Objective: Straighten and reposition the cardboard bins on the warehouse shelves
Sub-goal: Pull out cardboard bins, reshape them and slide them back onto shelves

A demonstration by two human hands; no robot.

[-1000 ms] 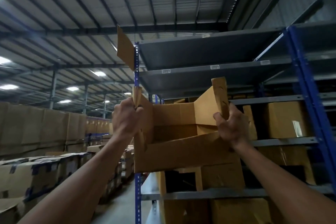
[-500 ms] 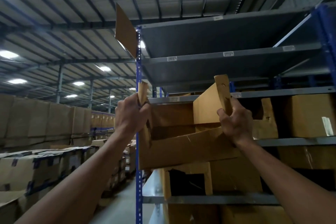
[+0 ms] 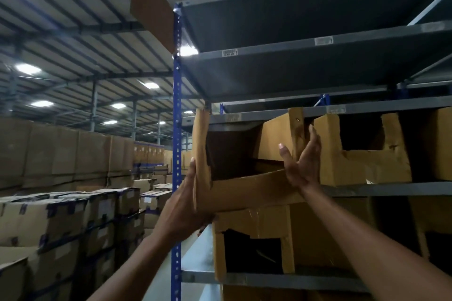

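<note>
Your left hand (image 3: 186, 205) and right hand (image 3: 302, 164), fingers straight, press the torn brown cardboard bin (image 3: 244, 188); blue steel upright (image 3: 176, 154) beside it, neighbouring cut-out cardboard bin (image 3: 367, 166) touching right.

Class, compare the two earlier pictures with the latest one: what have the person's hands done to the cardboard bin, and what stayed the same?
Both hands let go of the side flaps they gripped. The left hand now presses flat against the cardboard bin's left wall; the right hand lies open against its right flap. The bin has gone further into the shelf. The neighbouring bin and the bin below stayed put.
</note>
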